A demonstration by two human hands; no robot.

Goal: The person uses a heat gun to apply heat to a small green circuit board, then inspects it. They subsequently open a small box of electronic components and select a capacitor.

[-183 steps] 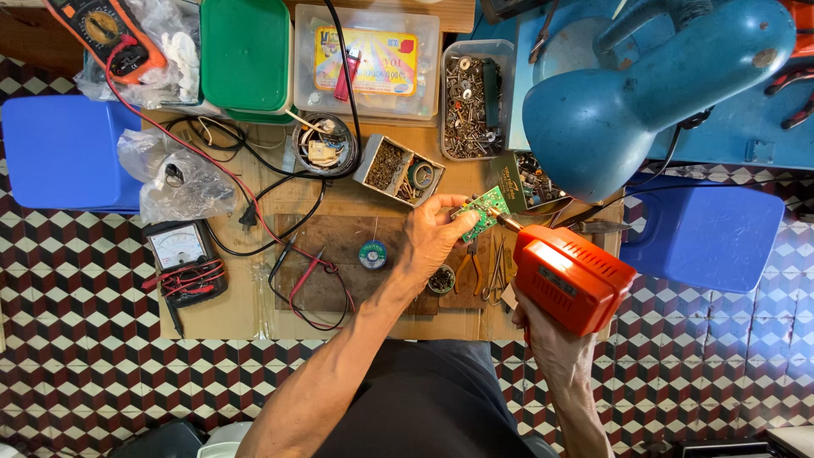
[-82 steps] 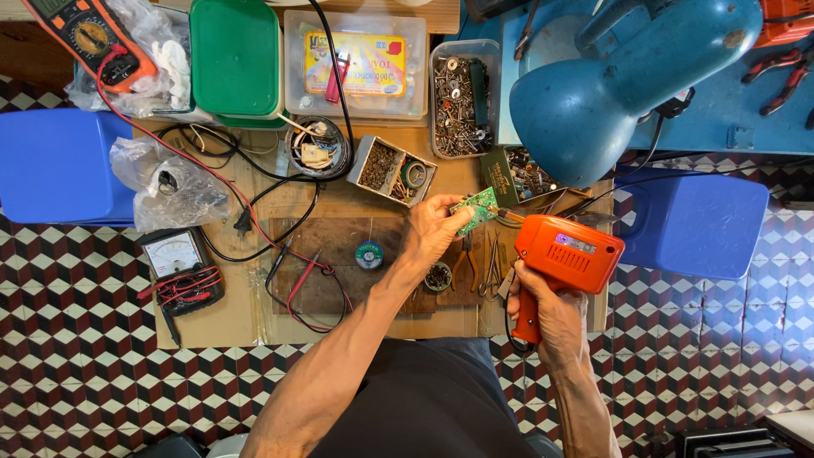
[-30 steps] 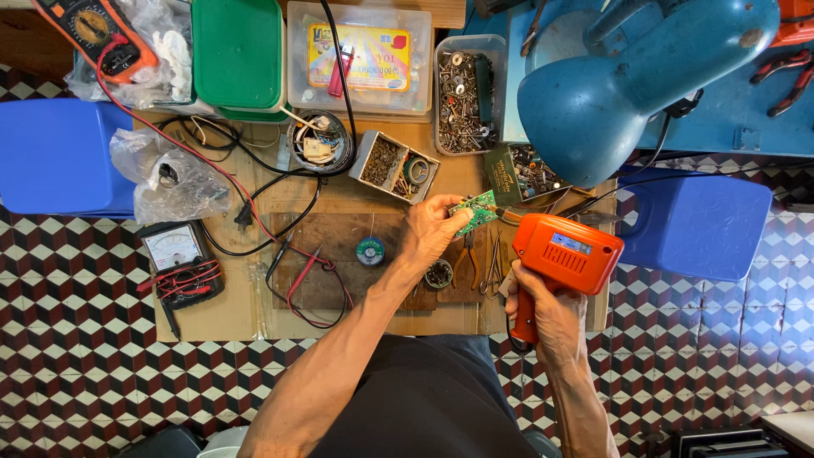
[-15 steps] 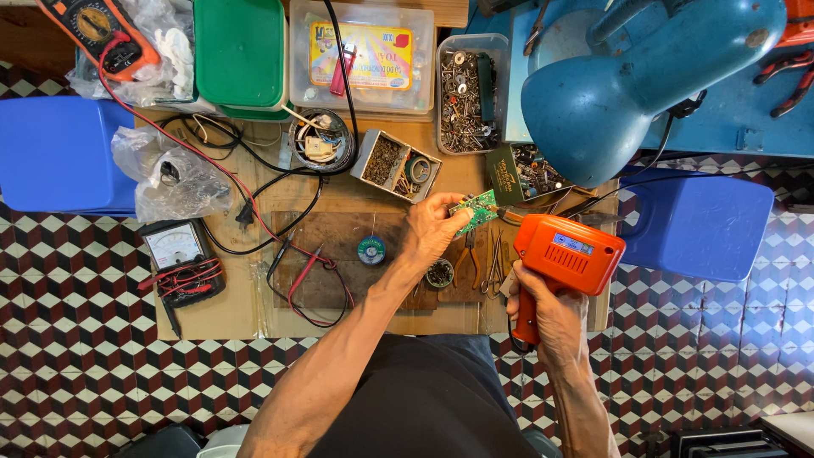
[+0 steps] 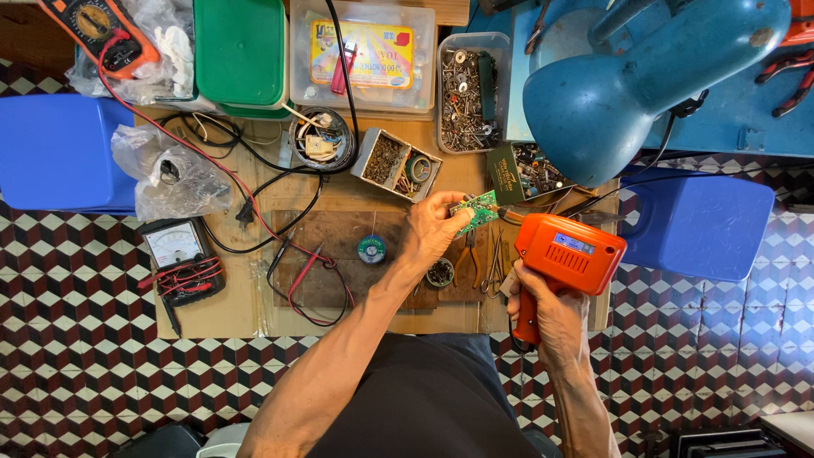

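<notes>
Soldering gun [image 5: 566, 254] touching circuit board [image 5: 475, 209] edge

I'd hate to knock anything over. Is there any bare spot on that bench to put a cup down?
Little. One bare strip of tabletop lies between the analog meter and the dark wooden board. The back is crowded with tubs, and around the left hand and circuit board small tools lie close.

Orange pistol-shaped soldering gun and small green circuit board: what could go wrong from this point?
1. The left hand pinches the small green circuit board right where the tip of the orange pistol-shaped soldering gun meets it, so the fingers could get burned.
2. The board is held in the air, unsupported; it may shift under the tip.
3. Black and red cables lie loose nearby and could snag.
</notes>
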